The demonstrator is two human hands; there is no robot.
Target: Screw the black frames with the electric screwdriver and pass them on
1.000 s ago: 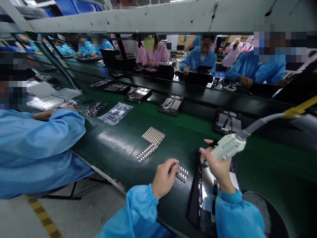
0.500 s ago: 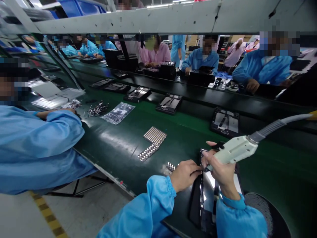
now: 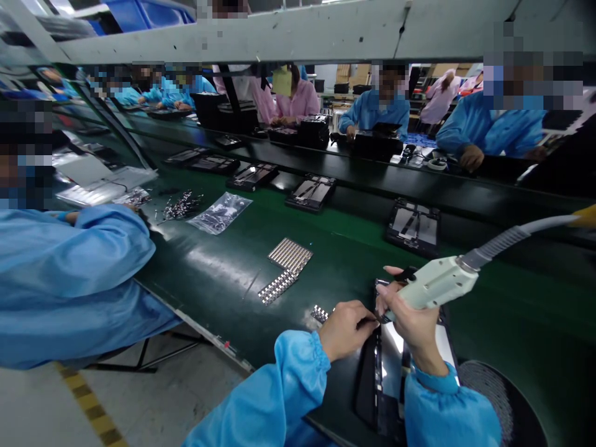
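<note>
1. I see through my feed a broad, smooth workbench (image 3: 209, 273), dark green, with a dull streak of reflected light across its surface.
2. Next in size is a flat, rectangular device (image 3: 392, 366), its dark frame set around shiny silvery faces; it lies beneath both hands, its far part partly covered by the fingers; its long axis runs from my near edge away across the bench, its far end leaning slightly left.
3. The pale tool (image 3: 440, 282) has a smooth, angular, plastic-looking handle, with a ribbed grey hose (image 3: 500, 242) at its back; it slants from upper right to lower left, its working end aimed down at the device's left edge (the very tip is lost to me behind fingers).
4. My right hand (image 3: 414, 323) is closed around the tool's lower part.
5. My left hand (image 3: 349, 329) has thumb and fingertips drawn together at that same edge, close to the tool's working end; whether they pinch a small part, I cannot tell.
6. Smallest is a checkered metallic strip (image 3: 320, 313), partly hidden behind the left hand's knuckles.
</note>
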